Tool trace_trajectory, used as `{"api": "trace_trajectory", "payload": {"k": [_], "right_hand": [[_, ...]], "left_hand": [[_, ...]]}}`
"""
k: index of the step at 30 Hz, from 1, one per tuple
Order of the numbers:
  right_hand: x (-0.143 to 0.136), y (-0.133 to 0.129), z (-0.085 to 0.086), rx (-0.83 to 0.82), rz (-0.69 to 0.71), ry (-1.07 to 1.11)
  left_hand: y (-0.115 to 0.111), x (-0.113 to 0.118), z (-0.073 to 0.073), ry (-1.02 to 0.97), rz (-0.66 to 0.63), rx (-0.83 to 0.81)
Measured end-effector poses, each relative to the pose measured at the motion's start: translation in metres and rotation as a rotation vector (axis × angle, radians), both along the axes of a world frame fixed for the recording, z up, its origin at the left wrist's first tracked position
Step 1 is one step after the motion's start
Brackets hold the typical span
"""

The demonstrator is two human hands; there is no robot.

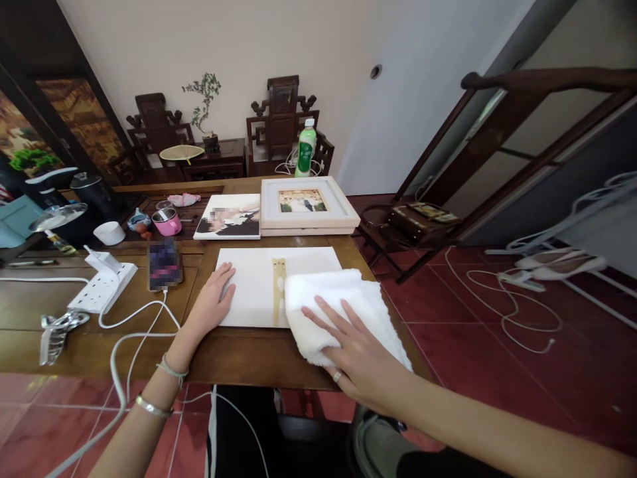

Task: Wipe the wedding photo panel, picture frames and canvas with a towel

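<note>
A white rectangular board [246, 282] lies flat on the wooden table, with a tan strip [277, 282] running down its middle. At the board's left edge rests my left hand [215, 297], its fingers loosely extended and holding nothing. My right hand [351, 342] presses on a folded white cloth [323, 290], fingers spread over it. The cloth covers the board's right part and reaches onto the table's right side.
Behind the board are a photo panel [229, 218], a framed picture [311, 204] and a green bottle [305, 149]. On the left are a phone [164, 264], a power strip [104, 285], a hair clip [57, 335], cables and a pink cup [168, 222].
</note>
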State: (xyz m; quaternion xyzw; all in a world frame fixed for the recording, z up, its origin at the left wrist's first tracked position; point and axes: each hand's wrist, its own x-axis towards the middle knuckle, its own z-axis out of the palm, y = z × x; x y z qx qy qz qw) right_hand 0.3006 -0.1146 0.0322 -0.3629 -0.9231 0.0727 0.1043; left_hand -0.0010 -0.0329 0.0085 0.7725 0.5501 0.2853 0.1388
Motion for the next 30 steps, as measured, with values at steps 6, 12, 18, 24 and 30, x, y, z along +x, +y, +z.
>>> {"api": "trace_trajectory", "payload": {"k": [6,12,18,24,30], "right_hand": [[-0.003,0.037,0.009,-0.105,-0.044,0.025],[-0.022,0.107,0.011,-0.089,-0.079,-0.033],[-0.052,0.141,0.017,-0.02,-0.099,-0.09],[-0.069,0.105,0.024,-0.072,-0.054,-0.135],[-0.072,0.033,0.028,-0.191,0.087,-0.186]], "left_hand": [[0.001,0.0,-0.003,0.003,-0.002,0.018],[0.001,0.0,-0.002,0.004,0.0,0.022],[0.002,-0.002,-0.003,0.024,-0.007,0.013],[0.005,-0.005,-0.007,0.137,-0.034,-0.001],[0.004,-0.004,-0.007,0.167,-0.031,-0.031]]}}
